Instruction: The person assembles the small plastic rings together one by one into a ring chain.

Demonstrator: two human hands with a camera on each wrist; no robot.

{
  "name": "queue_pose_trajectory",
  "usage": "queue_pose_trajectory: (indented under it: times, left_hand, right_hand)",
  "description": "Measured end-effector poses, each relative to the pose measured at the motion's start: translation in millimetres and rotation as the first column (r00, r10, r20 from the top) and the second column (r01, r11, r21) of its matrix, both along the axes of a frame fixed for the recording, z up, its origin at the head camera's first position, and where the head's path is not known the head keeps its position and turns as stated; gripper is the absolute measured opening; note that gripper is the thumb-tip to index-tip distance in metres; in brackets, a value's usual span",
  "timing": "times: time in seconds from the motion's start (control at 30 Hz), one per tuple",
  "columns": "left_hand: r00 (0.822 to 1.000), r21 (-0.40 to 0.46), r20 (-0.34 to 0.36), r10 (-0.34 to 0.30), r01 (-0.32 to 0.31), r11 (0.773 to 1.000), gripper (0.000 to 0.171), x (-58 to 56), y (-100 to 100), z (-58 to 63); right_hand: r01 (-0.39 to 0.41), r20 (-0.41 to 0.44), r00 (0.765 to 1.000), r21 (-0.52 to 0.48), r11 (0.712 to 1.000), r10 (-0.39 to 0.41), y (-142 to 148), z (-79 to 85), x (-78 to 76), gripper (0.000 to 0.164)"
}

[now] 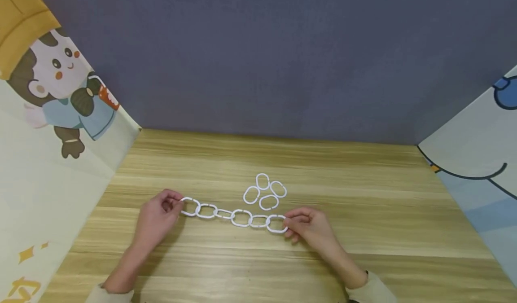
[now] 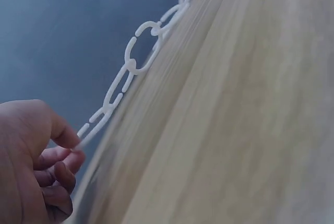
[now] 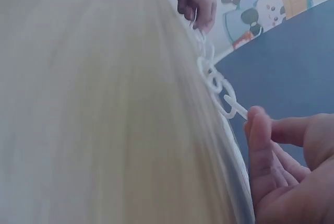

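Observation:
A chain of several white plastic links (image 1: 241,218) stretches between the two hands over the wooden table. My left hand (image 1: 159,215) pinches the end link (image 1: 190,199) between thumb and finger. At the other end, my right hand (image 1: 311,226) pinches the last link (image 1: 276,231). The chain sags only slightly and slopes down toward the right in the head view. Small gaps show in the links, as in the left wrist view near the middle link (image 2: 127,51). From the right wrist, the chain (image 3: 214,80) runs away toward the left hand.
Several loose white links (image 1: 269,195) lie in a cluster on the wooden table (image 1: 343,177), just beyond the chain. A dark grey-blue panel (image 1: 258,60) rises at the back. Printed panels with cartoon figures (image 1: 76,101) stand on both sides.

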State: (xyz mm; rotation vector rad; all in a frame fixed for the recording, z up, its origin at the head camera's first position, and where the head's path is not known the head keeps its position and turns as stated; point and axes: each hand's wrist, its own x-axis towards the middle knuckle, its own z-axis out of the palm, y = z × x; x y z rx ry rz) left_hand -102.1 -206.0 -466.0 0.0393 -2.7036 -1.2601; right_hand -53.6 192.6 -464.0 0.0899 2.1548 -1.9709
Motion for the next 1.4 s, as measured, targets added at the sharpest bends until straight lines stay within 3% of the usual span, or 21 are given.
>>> queue_pose_trajectory:
  times: [0.2,0.43,0.6,0.73,0.83,0.93,1.03,1.1,1.2,1.3,1.4]
  left_hand:
    - [1.000,-0.131,0.003,0.015,-0.015,0.991,0.007,1.1,-9.1,4.3]
    - [0.994,-0.208,0.113,0.015,0.009,0.978,0.014,3.9,-15.1,5.6]
    - [0.993,-0.247,0.115,-0.002,0.030,0.969,0.027,7.2,-15.0,6.2]
    - [0.999,-0.213,0.034,-0.025,0.032,0.977,0.041,11.3,-7.0,6.3]
    - [0.992,-0.176,-0.118,-0.046,0.025,0.984,0.039,14.7,9.3,6.7]
    - [0.952,-0.132,-0.290,-0.098,0.062,0.989,0.030,18.2,32.4,5.5]
    - [0.905,-0.081,-0.390,-0.172,0.152,0.985,0.026,22.5,56.1,2.1]
    - [0.894,-0.028,-0.395,-0.214,0.221,0.975,0.024,25.1,70.3,-0.8]
    - [0.895,0.059,-0.368,-0.252,0.293,0.954,0.023,28.8,86.5,-4.4]
    - [0.895,0.105,-0.351,-0.275,0.329,0.938,0.022,30.8,97.2,-7.4]
    - [0.892,0.098,-0.338,-0.300,0.351,0.931,0.023,33.6,105.6,-10.8]
  right_hand:
    - [-0.034,0.026,0.999,-0.072,0.997,0.036,-15.4,1.7,0.8,0.031]
    - [-0.037,0.015,0.999,-0.055,0.998,0.038,-30.3,-0.1,-0.6,0.021]
    - [-0.038,0.003,0.999,-0.048,0.998,0.038,-32.9,-3.0,-0.9,0.019]
    - [-0.042,-0.009,0.999,-0.059,0.997,0.042,-34.3,-4.2,-0.5,0.021]
    - [-0.049,-0.020,0.999,-0.052,0.997,0.048,-35.4,-4.9,0.0,0.021]
    - [-0.048,-0.025,0.999,-0.033,0.998,0.048,-36.0,-6.1,0.3,0.019]
    - [-0.042,-0.027,0.999,-0.021,0.999,0.041,-36.2,-8.0,0.7,0.018]
    - [-0.039,-0.033,0.999,-0.021,0.999,0.038,-36.5,-9.0,0.9,0.017]
    - [-0.044,-0.046,0.998,-0.023,0.999,0.043,-36.4,-9.9,0.9,0.018]
    - [-0.052,-0.055,0.997,-0.028,0.998,0.050,-36.3,-10.2,0.9,0.019]
    - [-0.058,-0.059,0.997,-0.025,0.998,0.056,-36.3,-10.4,1.7,0.020]
